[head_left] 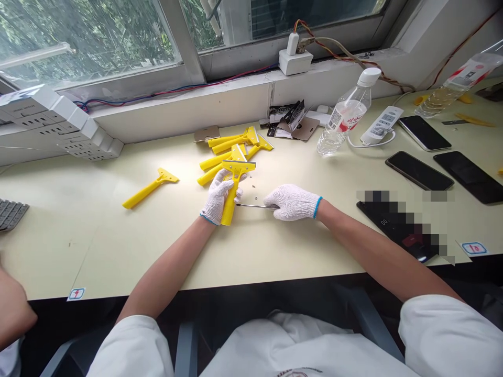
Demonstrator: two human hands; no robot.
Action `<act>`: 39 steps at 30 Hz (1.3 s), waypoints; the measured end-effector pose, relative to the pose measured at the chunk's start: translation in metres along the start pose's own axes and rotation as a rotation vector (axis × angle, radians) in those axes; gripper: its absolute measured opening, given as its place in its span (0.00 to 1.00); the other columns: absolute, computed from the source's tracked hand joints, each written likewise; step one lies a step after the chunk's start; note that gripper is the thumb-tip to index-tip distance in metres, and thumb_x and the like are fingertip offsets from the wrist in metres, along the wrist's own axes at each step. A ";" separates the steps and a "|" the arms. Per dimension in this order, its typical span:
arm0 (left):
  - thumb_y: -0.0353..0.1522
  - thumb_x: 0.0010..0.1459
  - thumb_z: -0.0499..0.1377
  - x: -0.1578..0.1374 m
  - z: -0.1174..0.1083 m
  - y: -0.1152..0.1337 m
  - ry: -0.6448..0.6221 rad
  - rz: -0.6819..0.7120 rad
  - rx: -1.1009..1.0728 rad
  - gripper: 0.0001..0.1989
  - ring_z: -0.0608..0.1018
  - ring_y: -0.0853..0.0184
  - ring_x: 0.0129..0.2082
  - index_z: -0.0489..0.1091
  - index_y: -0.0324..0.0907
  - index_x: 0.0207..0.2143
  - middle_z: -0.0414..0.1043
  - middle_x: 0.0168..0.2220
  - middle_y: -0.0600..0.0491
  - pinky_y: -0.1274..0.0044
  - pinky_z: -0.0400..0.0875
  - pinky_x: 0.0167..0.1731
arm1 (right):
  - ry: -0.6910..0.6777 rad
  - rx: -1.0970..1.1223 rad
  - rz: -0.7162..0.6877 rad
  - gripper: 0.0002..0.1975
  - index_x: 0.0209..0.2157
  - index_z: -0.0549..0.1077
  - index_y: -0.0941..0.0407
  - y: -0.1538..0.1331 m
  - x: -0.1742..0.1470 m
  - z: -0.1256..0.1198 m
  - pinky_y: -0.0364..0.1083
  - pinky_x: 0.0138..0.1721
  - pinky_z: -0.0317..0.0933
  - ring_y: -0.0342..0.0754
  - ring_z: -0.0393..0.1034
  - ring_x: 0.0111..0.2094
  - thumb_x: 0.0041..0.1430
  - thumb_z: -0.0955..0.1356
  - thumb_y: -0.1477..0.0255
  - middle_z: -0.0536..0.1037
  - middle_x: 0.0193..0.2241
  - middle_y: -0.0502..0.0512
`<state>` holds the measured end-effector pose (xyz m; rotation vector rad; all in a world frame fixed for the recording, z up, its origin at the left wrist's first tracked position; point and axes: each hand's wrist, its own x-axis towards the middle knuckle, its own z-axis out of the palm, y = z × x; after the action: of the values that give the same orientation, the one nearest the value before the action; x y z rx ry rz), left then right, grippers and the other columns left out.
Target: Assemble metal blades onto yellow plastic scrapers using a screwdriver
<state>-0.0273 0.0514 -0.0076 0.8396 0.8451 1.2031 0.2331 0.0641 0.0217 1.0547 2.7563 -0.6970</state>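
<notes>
My left hand (216,198), in a white knit glove, is closed around a yellow scraper (231,195), its wide head with a metal strip pointing away from me. In my gloved right hand (291,202) is a thin screwdriver (255,206); the fingers hide its handle. The shaft points left, with its tip close beside the scraper's handle; whether they touch I cannot tell. Behind my left hand lies a pile of several yellow scrapers (230,140). Another yellow scraper (151,188) rests alone to the left. Tiny screws or nuts (253,186) are scattered between my hands.
A plastic bottle (346,118) stands behind my right hand, near a white power strip (381,125). Several phones (419,170) lie at the right. Crumpled dark packaging (293,123) sits by the sill. White boxes (58,123) lean at the left, and another person's arm (13,309) shows there.
</notes>
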 end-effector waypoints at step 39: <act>0.38 0.55 0.73 -0.003 0.004 -0.008 -0.058 -0.013 0.244 0.32 0.84 0.66 0.25 0.66 0.44 0.58 0.86 0.53 0.43 0.74 0.78 0.20 | 0.217 0.885 0.117 0.14 0.34 0.77 0.61 0.026 0.008 0.005 0.42 0.30 0.51 0.38 0.57 0.25 0.68 0.68 0.64 0.70 0.20 0.48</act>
<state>-0.0205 0.0466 -0.0129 1.0593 0.9605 1.0722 0.2442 0.0838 0.0051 1.4622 2.5022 -1.9748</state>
